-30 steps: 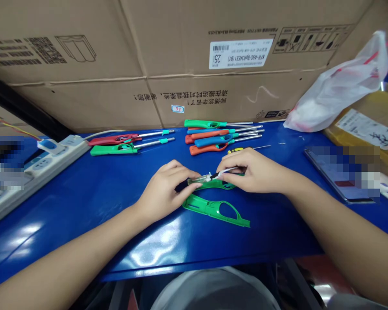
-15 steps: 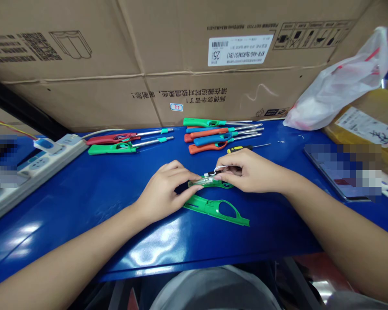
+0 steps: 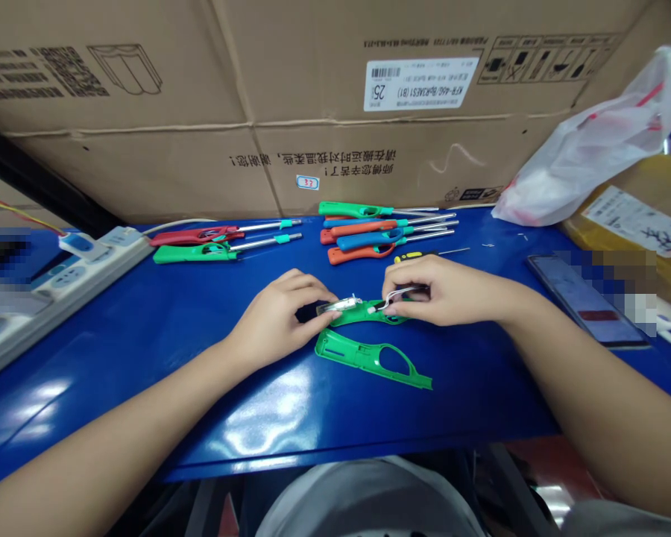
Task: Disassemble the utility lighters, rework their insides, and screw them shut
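Note:
My left hand [image 3: 282,312] pinches a clear lighter fuel tank [image 3: 342,304] with a metal valve at its right end, held just over a green lighter half-shell [image 3: 351,317]. Between the fingers of my right hand [image 3: 452,292] is a black igniter part with a white wire [image 3: 390,297]; its pale tip points left toward the tank, with a gap between them. The fingers cover part of it. On the near side lies the second green half-shell [image 3: 350,350], its inner side facing up and its trigger opening to the right.
Several long-necked lighters [image 3: 363,245] lie at the back, with a red one [image 3: 187,236] and a green one [image 3: 190,253] farther left. A yellow-black screwdriver [image 3: 414,256] rests beyond my right hand. A power strip [image 3: 70,280] borders the left; a phone [image 3: 587,302] and plastic bag [image 3: 587,156] are right.
The igniter part in my right hand has moved right, away from the fuel tank. The tank, still in my left hand, has been raised and tilted a little above the shell.

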`<state>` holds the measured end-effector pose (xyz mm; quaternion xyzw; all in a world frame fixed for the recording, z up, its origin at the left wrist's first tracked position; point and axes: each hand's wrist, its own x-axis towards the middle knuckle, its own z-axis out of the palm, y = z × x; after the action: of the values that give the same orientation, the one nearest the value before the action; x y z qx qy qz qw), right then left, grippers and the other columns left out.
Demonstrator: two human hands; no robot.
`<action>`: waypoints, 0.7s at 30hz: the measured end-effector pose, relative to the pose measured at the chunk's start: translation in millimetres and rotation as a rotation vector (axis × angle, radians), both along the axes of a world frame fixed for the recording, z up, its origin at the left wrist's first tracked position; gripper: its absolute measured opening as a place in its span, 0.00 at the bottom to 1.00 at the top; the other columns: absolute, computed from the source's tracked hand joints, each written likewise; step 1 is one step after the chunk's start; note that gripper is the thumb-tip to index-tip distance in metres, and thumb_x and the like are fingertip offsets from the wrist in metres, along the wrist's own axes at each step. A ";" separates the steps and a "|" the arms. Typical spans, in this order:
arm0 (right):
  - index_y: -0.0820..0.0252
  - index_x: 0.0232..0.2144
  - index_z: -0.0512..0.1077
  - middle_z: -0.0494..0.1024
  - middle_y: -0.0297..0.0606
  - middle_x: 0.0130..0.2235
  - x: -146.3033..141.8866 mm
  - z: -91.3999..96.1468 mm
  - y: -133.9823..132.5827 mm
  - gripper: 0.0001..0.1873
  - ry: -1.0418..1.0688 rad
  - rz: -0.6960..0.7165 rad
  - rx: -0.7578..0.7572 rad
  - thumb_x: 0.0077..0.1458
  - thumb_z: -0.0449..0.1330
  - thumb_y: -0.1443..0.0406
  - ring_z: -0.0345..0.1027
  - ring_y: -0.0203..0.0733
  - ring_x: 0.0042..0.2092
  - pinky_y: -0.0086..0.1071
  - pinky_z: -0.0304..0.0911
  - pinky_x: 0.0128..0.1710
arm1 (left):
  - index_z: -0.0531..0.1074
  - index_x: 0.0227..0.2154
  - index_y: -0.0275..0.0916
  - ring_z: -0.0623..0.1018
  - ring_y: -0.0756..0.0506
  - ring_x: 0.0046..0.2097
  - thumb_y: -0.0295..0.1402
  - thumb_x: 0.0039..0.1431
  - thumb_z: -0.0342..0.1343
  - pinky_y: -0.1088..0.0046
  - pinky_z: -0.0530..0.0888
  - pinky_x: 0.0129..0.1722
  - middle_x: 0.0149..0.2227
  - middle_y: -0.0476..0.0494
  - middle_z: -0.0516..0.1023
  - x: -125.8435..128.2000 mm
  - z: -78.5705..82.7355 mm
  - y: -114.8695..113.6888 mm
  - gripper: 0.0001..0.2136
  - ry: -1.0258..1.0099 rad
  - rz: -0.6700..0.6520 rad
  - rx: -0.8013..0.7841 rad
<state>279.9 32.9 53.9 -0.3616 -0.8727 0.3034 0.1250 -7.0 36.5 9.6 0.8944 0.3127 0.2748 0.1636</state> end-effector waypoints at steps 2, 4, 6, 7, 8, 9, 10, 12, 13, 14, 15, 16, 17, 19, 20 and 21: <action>0.60 0.34 0.75 0.76 0.36 0.35 0.4 -1.1 -0.2 0.08 -0.071 0.013 0.013 0.59 0.65 0.60 0.66 0.38 0.35 0.31 0.58 0.35 | 0.81 0.43 0.40 0.79 0.44 0.45 0.35 0.68 0.60 0.65 0.75 0.49 0.43 0.44 0.83 2.4 -3.5 -0.3 0.07 0.006 -0.012 -0.035; 0.60 0.37 0.76 0.77 0.37 0.37 1.5 -2.8 0.3 0.09 -0.156 -0.009 0.001 0.58 0.67 0.60 0.66 0.38 0.35 0.31 0.58 0.35 | 0.80 0.43 0.40 0.79 0.44 0.45 0.35 0.68 0.60 0.65 0.75 0.49 0.43 0.44 0.84 4.2 -6.8 -0.8 0.07 -0.001 -0.019 -0.062; 0.60 0.37 0.77 0.77 0.37 0.35 2.9 -3.9 1.4 0.08 -0.218 -0.039 -0.018 0.58 0.66 0.61 0.66 0.38 0.34 0.31 0.58 0.33 | 0.79 0.46 0.40 0.79 0.44 0.45 0.34 0.67 0.60 0.64 0.76 0.48 0.44 0.44 0.84 4.8 -8.8 -1.0 0.08 -0.005 -0.016 -0.064; 0.61 0.36 0.77 0.77 0.37 0.34 3.5 -4.0 2.0 0.08 -0.225 -0.047 -0.017 0.59 0.65 0.61 0.66 0.38 0.33 0.31 0.57 0.33 | 0.78 0.47 0.39 0.79 0.44 0.45 0.34 0.67 0.60 0.64 0.76 0.48 0.44 0.43 0.84 4.7 -9.3 -0.9 0.09 -0.006 -0.011 -0.061; 0.61 0.35 0.78 0.77 0.36 0.33 3.7 -3.7 2.5 0.08 -0.210 -0.051 -0.007 0.60 0.64 0.62 0.65 0.38 0.32 0.31 0.57 0.33 | 0.78 0.49 0.39 0.79 0.43 0.45 0.34 0.67 0.60 0.63 0.76 0.48 0.45 0.43 0.84 4.7 -9.5 -0.7 0.11 -0.005 -0.006 -0.058; 0.61 0.34 0.78 0.76 0.36 0.32 3.7 -3.0 2.8 0.08 -0.176 -0.053 0.009 0.60 0.63 0.61 0.64 0.37 0.31 0.31 0.57 0.32 | 0.77 0.51 0.39 0.79 0.43 0.45 0.33 0.66 0.60 0.63 0.76 0.48 0.45 0.42 0.83 4.6 -9.5 -0.5 0.12 -0.004 -0.002 -0.057; 0.61 0.34 0.78 0.75 0.35 0.31 3.3 -1.9 2.8 0.08 -0.131 -0.056 0.028 0.60 0.63 0.61 0.63 0.36 0.30 0.31 0.56 0.31 | 0.77 0.51 0.39 0.79 0.43 0.45 0.34 0.66 0.60 0.62 0.76 0.49 0.46 0.42 0.83 4.6 -9.4 -0.3 0.13 -0.003 -0.002 -0.057; 0.61 0.36 0.79 0.74 0.34 0.30 1.9 0.6 2.0 0.09 -0.046 -0.064 0.056 0.60 0.63 0.61 0.61 0.35 0.29 0.30 0.55 0.30 | 0.77 0.51 0.39 0.79 0.42 0.46 0.36 0.66 0.61 0.62 0.76 0.49 0.46 0.42 0.83 5.1 -9.5 0.2 0.13 -0.001 -0.008 -0.064; 0.61 0.37 0.80 0.74 0.33 0.29 1.2 1.7 1.2 0.10 -0.025 -0.062 0.051 0.60 0.64 0.60 0.60 0.34 0.28 0.30 0.55 0.29 | 0.77 0.51 0.40 0.79 0.42 0.46 0.37 0.65 0.62 0.61 0.76 0.50 0.46 0.42 0.83 5.4 -9.7 0.4 0.14 -0.002 -0.011 -0.069; 0.61 0.37 0.80 0.73 0.32 0.28 0.4 2.6 0.4 0.10 -0.024 -0.053 0.029 0.61 0.63 0.60 0.60 0.34 0.27 0.30 0.54 0.28 | 0.77 0.51 0.40 0.79 0.42 0.46 0.38 0.65 0.62 0.62 0.76 0.50 0.46 0.42 0.83 5.7 -10.1 0.6 0.14 -0.006 -0.016 -0.076; 0.61 0.37 0.80 0.72 0.31 0.26 -0.3 3.1 -0.6 0.11 -0.041 -0.041 -0.009 0.61 0.63 0.59 0.60 0.33 0.26 0.29 0.53 0.27 | 0.78 0.50 0.41 0.79 0.42 0.47 0.38 0.66 0.62 0.62 0.76 0.49 0.46 0.42 0.83 5.9 -10.7 0.8 0.13 -0.014 -0.018 -0.084; 0.61 0.36 0.80 0.72 0.30 0.25 -0.9 3.2 -1.4 0.12 -0.066 -0.024 -0.056 0.62 0.62 0.59 0.60 0.33 0.25 0.29 0.53 0.26 | 0.78 0.50 0.41 0.79 0.43 0.46 0.38 0.66 0.62 0.63 0.76 0.49 0.45 0.42 0.83 6.0 -11.4 1.0 0.12 -0.025 -0.017 -0.093; 0.61 0.35 0.80 0.72 0.30 0.24 -1.4 2.9 -2.2 0.13 -0.092 -0.004 -0.101 0.63 0.61 0.58 0.60 0.33 0.25 0.29 0.53 0.26 | 0.79 0.49 0.41 0.79 0.43 0.46 0.37 0.66 0.61 0.64 0.77 0.48 0.45 0.42 0.82 6.0 -12.2 1.2 0.12 -0.036 -0.012 -0.103; 0.62 0.36 0.80 0.77 0.32 0.27 -2.3 1.2 -3.2 0.14 -0.128 0.040 -0.148 0.64 0.60 0.58 0.64 0.34 0.27 0.30 0.56 0.27 | 0.79 0.47 0.41 0.80 0.44 0.43 0.37 0.66 0.61 0.66 0.77 0.45 0.43 0.43 0.81 5.4 -13.7 1.8 0.10 -0.050 0.012 -0.113; 0.62 0.37 0.80 0.79 0.34 0.30 -2.6 0.0 -3.4 0.13 -0.136 0.055 -0.140 0.64 0.61 0.58 0.67 0.35 0.29 0.30 0.58 0.29 | 0.79 0.47 0.41 0.80 0.45 0.43 0.37 0.66 0.61 0.67 0.77 0.45 0.43 0.43 0.81 5.0 -14.3 2.2 0.10 -0.047 0.029 -0.109; 0.61 0.39 0.80 0.81 0.36 0.33 -2.7 -1.3 -3.4 0.12 -0.141 0.062 -0.113 0.64 0.61 0.59 0.69 0.36 0.31 0.30 0.60 0.31 | 0.80 0.46 0.41 0.79 0.45 0.42 0.37 0.66 0.61 0.67 0.77 0.44 0.42 0.43 0.80 4.6 -14.8 2.6 0.10 -0.039 0.046 -0.098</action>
<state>277.2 29.5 52.6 -0.3614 -0.8716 0.3296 0.0331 -2.5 39.1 -5.2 0.8724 0.3431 0.2801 0.2068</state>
